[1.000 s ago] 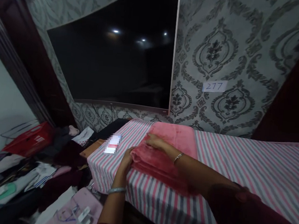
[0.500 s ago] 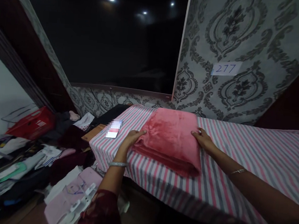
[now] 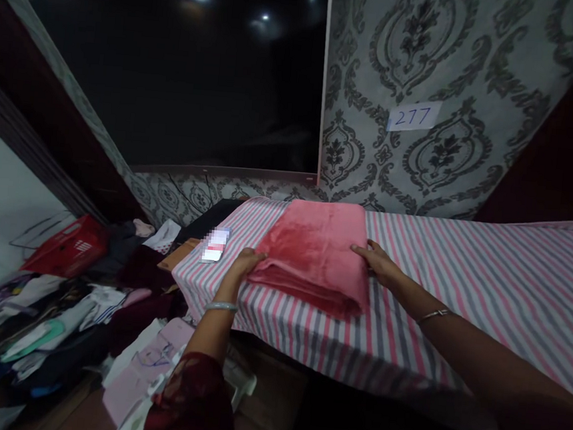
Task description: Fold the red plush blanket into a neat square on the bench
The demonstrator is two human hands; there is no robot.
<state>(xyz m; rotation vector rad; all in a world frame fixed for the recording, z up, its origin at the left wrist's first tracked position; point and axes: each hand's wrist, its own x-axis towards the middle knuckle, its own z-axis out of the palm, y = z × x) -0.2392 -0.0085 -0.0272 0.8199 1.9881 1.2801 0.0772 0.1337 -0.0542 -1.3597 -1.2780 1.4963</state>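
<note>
A folded pink plush blanket [image 3: 316, 251] lies on the striped pink, grey and white bed sheet [image 3: 486, 279]. My left hand [image 3: 244, 265] grips the blanket's near left edge, fingers curled under it. My right hand [image 3: 375, 263] presses against the blanket's right edge with fingers stretched out. Both wrists wear bangles.
A large dark TV screen [image 3: 188, 79] hangs on the patterned wall, next to a paper label "277" [image 3: 414, 116]. A small card [image 3: 215, 244] lies near the bed's left corner. A red basket [image 3: 65, 249] and several scattered clothes [image 3: 45, 334] cover the floor at left.
My right hand left the top of the blanket and now rests at its right edge. My left hand stayed at the left edge. The view tilted down and shifted.
</note>
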